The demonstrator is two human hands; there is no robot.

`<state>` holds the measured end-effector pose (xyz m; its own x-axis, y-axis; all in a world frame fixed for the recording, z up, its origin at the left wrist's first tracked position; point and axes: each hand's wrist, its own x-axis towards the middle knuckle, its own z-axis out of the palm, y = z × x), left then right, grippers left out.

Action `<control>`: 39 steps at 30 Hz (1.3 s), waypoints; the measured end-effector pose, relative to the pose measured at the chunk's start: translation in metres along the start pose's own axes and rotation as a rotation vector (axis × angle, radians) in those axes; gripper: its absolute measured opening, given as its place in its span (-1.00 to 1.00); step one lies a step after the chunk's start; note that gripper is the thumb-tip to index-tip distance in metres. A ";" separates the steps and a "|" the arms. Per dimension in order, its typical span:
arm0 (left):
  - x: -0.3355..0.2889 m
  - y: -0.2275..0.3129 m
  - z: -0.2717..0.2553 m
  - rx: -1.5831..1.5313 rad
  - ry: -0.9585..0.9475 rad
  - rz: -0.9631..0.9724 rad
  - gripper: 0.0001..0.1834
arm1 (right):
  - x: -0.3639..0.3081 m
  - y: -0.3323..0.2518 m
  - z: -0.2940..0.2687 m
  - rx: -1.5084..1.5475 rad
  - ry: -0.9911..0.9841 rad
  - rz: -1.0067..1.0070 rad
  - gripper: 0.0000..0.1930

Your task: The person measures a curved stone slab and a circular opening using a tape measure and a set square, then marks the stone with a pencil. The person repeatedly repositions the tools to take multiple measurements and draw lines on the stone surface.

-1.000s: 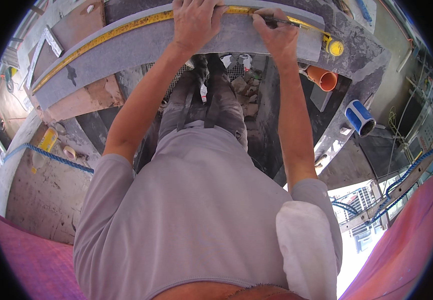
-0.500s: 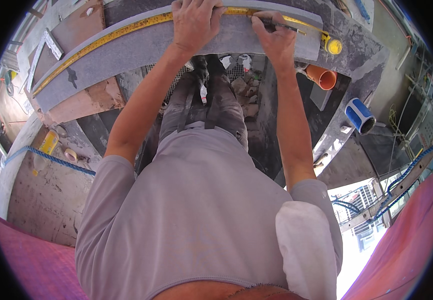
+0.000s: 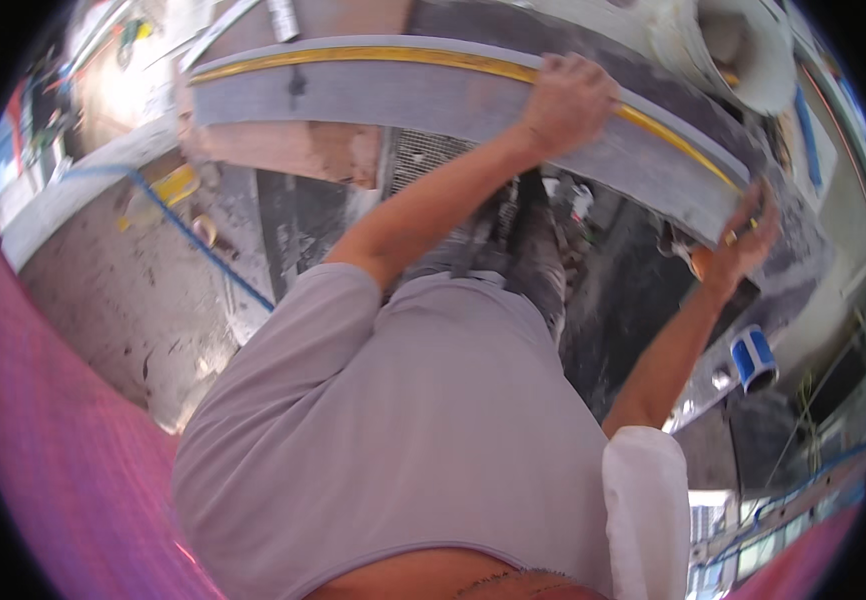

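A long grey slab (image 3: 403, 98) with a curved edge lies across the work in front of me. The yellow blade of a tape measure (image 3: 353, 55) runs along its far edge. My left hand (image 3: 573, 103) presses the blade down right of the middle, fingers curled over it. At the slab's right end my right hand (image 3: 750, 238) closes round the end of the tape measure, where its case is mostly hidden. A small yellow-tipped piece pokes out between those fingers; blur hides what it is.
Under the slab's left part lies a brown board (image 3: 288, 150). Right of my right arm stands a blue and white cylinder (image 3: 753, 358). A whitish bucket (image 3: 753, 55) is at the far right. A blue rope (image 3: 188, 232) crosses the left side, near a yellow bottle (image 3: 173, 185).
The view has swung, so the slab appears farther right. My left hand has slid rightward along the tape. My right hand has moved from the blade to the case at the slab's right end.
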<state>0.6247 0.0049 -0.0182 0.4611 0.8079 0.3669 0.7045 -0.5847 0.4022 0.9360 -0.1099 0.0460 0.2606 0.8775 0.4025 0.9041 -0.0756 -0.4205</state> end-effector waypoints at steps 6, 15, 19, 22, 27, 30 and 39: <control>-0.006 0.005 -0.002 -0.014 0.094 -0.048 -0.81 | -0.005 0.072 -0.007 -0.223 -0.194 -0.228 -0.62; -0.038 0.024 -0.006 -0.014 0.064 -0.053 -0.77 | -0.012 0.080 -0.028 -0.011 -0.317 -0.288 -0.86; -0.054 0.029 -0.020 -0.043 0.072 -0.052 -0.79 | -0.024 0.064 -0.042 -0.037 -0.321 -0.278 -0.86; -0.058 0.030 -0.025 -0.045 0.046 -0.054 -0.82 | -0.030 0.062 -0.042 -0.034 -0.324 -0.259 -0.84; -0.062 0.029 -0.018 -0.012 0.000 0.036 -0.93 | -0.041 0.069 -0.043 -0.081 -0.374 -0.117 -0.82; -0.059 0.028 -0.013 -0.158 -0.010 -0.045 -0.89 | -0.042 0.075 -0.046 -0.082 -0.358 -0.045 -0.79; -0.051 0.034 -0.021 -0.212 -0.062 -0.016 -0.89 | -0.044 0.076 -0.054 -0.041 -0.309 0.053 -0.82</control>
<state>0.6139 -0.0572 -0.0057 0.4874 0.8165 0.3095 0.5861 -0.5686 0.5772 1.0117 -0.1800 0.0406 0.1980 0.9737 0.1125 0.9067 -0.1383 -0.3984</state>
